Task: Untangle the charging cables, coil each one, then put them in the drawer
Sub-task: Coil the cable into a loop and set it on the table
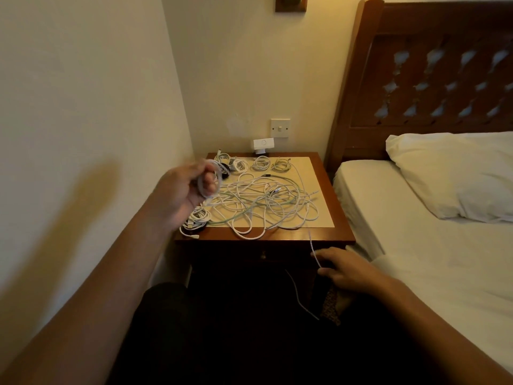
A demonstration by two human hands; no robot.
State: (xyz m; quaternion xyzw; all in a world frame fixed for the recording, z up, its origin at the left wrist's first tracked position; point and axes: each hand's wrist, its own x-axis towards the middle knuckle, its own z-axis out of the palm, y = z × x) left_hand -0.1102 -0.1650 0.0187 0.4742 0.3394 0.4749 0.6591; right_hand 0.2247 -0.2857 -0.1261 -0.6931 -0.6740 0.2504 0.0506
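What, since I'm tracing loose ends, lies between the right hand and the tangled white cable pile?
Head view: one thin white cable strand, hanging over the brown wooden nightstand's front edge.

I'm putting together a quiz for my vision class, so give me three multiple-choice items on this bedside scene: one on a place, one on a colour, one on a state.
1. Where does the tangled heap of cables lie?
A. on the bed
B. on the nightstand top
C. on the floor

2. Besides white, which cable colour runs through the heap?
A. pale green
B. red
C. bright orange

3. What is the left hand doing?
A. lying flat on the table
B. hanging empty
C. gripping a coil of white cable

Answers:
1 B: the loops spread across the top's light inlay.
2 A: a pale green cable crosses the heap's front left.
3 C: it is raised, with its fingers curled round the coil.
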